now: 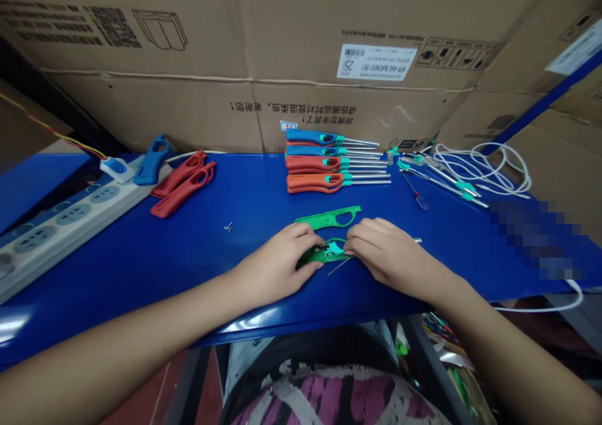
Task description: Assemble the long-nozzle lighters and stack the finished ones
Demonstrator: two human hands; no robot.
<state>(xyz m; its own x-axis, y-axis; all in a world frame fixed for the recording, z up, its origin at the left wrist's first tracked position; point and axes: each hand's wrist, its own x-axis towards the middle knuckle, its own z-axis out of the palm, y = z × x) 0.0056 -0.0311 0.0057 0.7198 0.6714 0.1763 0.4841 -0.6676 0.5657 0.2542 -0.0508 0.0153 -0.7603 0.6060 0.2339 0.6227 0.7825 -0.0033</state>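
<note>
Two green handle shells (327, 219), two red handle shells (181, 196) and one blue handle shell (151, 165) — five in all — share a blue tabletop (188, 256) with one screwdriver (420, 199) and one power strip (132, 190) showing at least three round socket faces (73, 215), one white-and-blue plug (117, 169) fitted. At least four handled lighters (313, 183) are stacked — two blue, one red, one orange on top — with others partly hidden beneath. Small screws (228, 227) and loose metal tubes (446, 185) are each more than one, their exact counts unclear.
</note>
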